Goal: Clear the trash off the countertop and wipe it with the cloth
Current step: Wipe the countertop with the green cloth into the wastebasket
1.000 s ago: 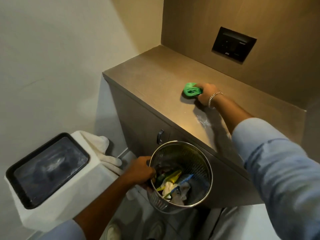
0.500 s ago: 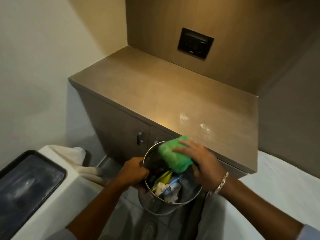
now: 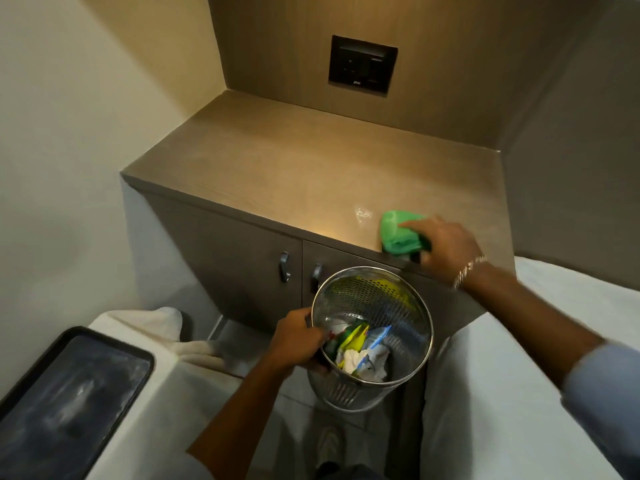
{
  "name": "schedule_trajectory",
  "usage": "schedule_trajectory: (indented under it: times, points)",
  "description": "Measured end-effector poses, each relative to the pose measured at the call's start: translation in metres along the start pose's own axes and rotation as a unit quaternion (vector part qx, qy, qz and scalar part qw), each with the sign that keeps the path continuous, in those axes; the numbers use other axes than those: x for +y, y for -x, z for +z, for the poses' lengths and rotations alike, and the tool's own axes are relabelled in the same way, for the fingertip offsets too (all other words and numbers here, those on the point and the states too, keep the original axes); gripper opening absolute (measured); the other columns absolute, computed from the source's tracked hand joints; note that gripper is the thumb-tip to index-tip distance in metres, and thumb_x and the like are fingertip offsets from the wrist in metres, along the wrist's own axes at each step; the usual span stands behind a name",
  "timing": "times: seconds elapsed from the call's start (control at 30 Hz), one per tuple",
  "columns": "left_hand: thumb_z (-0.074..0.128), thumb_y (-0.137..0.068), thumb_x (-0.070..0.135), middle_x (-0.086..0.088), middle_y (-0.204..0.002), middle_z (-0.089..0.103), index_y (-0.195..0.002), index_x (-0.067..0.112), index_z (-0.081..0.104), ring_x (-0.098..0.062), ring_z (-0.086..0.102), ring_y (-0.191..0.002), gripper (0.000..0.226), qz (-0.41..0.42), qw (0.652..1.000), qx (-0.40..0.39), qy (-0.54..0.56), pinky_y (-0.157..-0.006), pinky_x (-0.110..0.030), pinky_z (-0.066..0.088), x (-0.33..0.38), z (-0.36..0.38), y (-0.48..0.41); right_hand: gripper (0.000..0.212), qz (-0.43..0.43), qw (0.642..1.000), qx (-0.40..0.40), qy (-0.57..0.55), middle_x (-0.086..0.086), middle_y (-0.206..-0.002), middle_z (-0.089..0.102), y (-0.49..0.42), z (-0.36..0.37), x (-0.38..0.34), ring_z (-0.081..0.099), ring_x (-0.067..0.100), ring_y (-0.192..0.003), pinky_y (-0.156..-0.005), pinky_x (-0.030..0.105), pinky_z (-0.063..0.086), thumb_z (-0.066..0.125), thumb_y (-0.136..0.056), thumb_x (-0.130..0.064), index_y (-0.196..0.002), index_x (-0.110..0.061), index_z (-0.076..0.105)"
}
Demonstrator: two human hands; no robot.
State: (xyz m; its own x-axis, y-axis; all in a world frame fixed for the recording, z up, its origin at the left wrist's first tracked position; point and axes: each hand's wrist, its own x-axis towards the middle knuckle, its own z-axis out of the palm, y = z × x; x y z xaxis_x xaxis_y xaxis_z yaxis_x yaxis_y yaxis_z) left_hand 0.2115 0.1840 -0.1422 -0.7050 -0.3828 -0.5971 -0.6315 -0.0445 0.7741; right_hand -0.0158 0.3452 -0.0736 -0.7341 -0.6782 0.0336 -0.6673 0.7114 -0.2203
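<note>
Nearest to me, the left hand (image 3: pixel 294 341) is gripping the rim of a perforated metal bin (image 3: pixel 372 336), its fingers clamped over the edge, holding it just below the front lip of the surface (image 3: pixel 277 168). Crumpled trash (image 3: pixel 360 351) is lying at the bottom of the bin. Beyond it, the right hand (image 3: pixel 446 244) is pressing a green cloth (image 3: pixel 401 233) onto the surface right at its front edge, fingers closed down on the bunched fabric. A faint wet smear (image 3: pixel 362 213) is shining just beside the cloth. The rest of the surface is stretching back as open room to the wall, where a dark switch panel (image 3: pixel 362 65) is sitting. Two cabinet handles (image 3: pixel 284 266) are showing below the edge.
</note>
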Motion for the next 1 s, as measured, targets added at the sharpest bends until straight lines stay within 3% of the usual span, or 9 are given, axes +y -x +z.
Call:
schedule_trajectory:
  times: [0.2, 0.4, 0.47, 0.57, 0.67, 0.77, 0.83, 0.9, 1.0]
  points:
    - [0.064, -0.077, 0.006, -0.003, -0.077, 0.071, -0.081, 0.029, 0.067, -0.024, 0.074, -0.054, 0.023, 0.002, 1.000, -0.008, -0.012, -0.048, -0.036, 0.062, 0.003, -0.008, -0.007, 0.068, -0.101, 0.986, -0.018, -0.133, -0.002, -0.130, 0.061, 0.087, 0.014, -0.049, 0.057, 0.024, -0.116, -0.096, 0.039, 0.047, 0.061, -0.069, -0.001, -0.128, -0.035, 0.052]
    - [0.057, -0.083, 0.002, -0.011, -0.083, 0.072, -0.089, 0.027, 0.063, -0.024, 0.075, -0.055, 0.026, 0.002, 0.999, -0.018, -0.035, -0.048, -0.033, 0.060, 0.001, -0.009, -0.012, 0.056, -0.063, 0.984, 0.117, -0.121, 0.006, -0.115, 0.067, -0.046, -0.018, -0.054, 0.061, 0.027, -0.100, -0.082, 0.035, 0.048, 0.067, -0.071, -0.008, -0.121, -0.030, 0.056]
    - [0.058, -0.086, 0.005, -0.010, -0.085, 0.072, -0.092, 0.027, 0.062, -0.022, 0.075, -0.056, 0.023, 0.007, 0.999, -0.018, -0.042, -0.049, -0.033, 0.061, 0.000, -0.008, -0.012, 0.057, -0.036, 0.992, 0.085, -0.088, 0.006, -0.122, 0.063, -0.096, -0.022, -0.056, 0.057, 0.029, -0.110, -0.089, 0.039, 0.048, 0.068, -0.072, -0.007, -0.123, -0.027, 0.055]
    - [0.062, -0.087, 0.010, -0.010, -0.090, 0.073, -0.102, 0.021, 0.065, -0.023, 0.076, -0.061, 0.018, 0.011, 0.999, -0.017, -0.028, -0.051, -0.033, 0.062, -0.005, -0.009, -0.012, 0.061, -0.009, 0.999, -0.042, -0.011, 0.011, -0.127, 0.060, -0.115, -0.012, -0.059, 0.054, 0.032, -0.115, -0.095, 0.039, 0.044, 0.071, -0.071, -0.007, -0.126, -0.026, 0.054]
    - [0.068, -0.084, 0.016, -0.011, -0.088, 0.074, -0.097, 0.020, 0.067, -0.025, 0.076, -0.063, 0.014, 0.015, 1.000, -0.011, -0.008, -0.052, -0.035, 0.063, -0.013, -0.014, -0.008, 0.058, -0.041, 0.998, -0.052, 0.010, 0.010, -0.125, 0.060, -0.066, -0.001, -0.061, 0.055, 0.032, -0.113, -0.096, 0.042, 0.044, 0.069, -0.071, -0.008, -0.125, -0.025, 0.055]
    - [0.074, -0.075, 0.013, -0.002, -0.079, 0.073, -0.093, 0.018, 0.071, -0.010, 0.073, -0.052, 0.019, 0.041, 0.999, 0.020, -0.009, -0.040, -0.022, 0.056, -0.026, -0.011, -0.007, 0.056, -0.066, 0.998, -0.011, -0.005, 0.010, -0.129, 0.060, 0.027, 0.012, -0.063, 0.055, 0.034, -0.114, -0.097, 0.042, 0.042, 0.070, -0.069, -0.009, -0.122, -0.025, 0.058]
    - [0.070, -0.075, 0.010, -0.005, -0.076, 0.073, -0.095, 0.017, 0.072, -0.023, 0.072, -0.046, 0.022, 0.035, 0.999, 0.007, 0.019, -0.037, -0.027, 0.056, -0.037, -0.003, -0.007, 0.056, -0.076, 0.996, 0.005, -0.043, 0.011, -0.128, 0.062, 0.092, 0.032, -0.064, 0.056, 0.037, -0.113, -0.099, 0.044, 0.042, 0.061, -0.065, -0.005, -0.119, -0.022, 0.063]
    - [0.066, -0.076, 0.009, -0.003, -0.075, 0.073, -0.097, 0.023, 0.072, -0.033, 0.072, -0.049, 0.026, 0.034, 0.999, 0.000, 0.038, -0.041, -0.037, 0.060, -0.054, 0.010, -0.012, 0.059, -0.064, 0.995, -0.017, -0.072, 0.012, -0.129, 0.061, 0.138, 0.067, -0.061, 0.055, 0.037, -0.116, -0.103, 0.044, 0.039, 0.058, -0.063, -0.003, -0.119, -0.020, 0.063]
    - [0.071, -0.076, 0.019, 0.015, -0.074, 0.070, -0.097, 0.036, 0.070, -0.019, 0.074, -0.060, 0.027, 0.044, 0.999, 0.001, 0.005, -0.056, -0.028, 0.063, -0.089, 0.037, -0.027, 0.058, 0.003, 0.992, -0.079, -0.095, 0.005, -0.141, 0.050, 0.172, 0.129, -0.044, 0.043, 0.028, -0.130, -0.112, 0.035, 0.031, 0.062, -0.073, -0.009, -0.128, -0.026, 0.055]
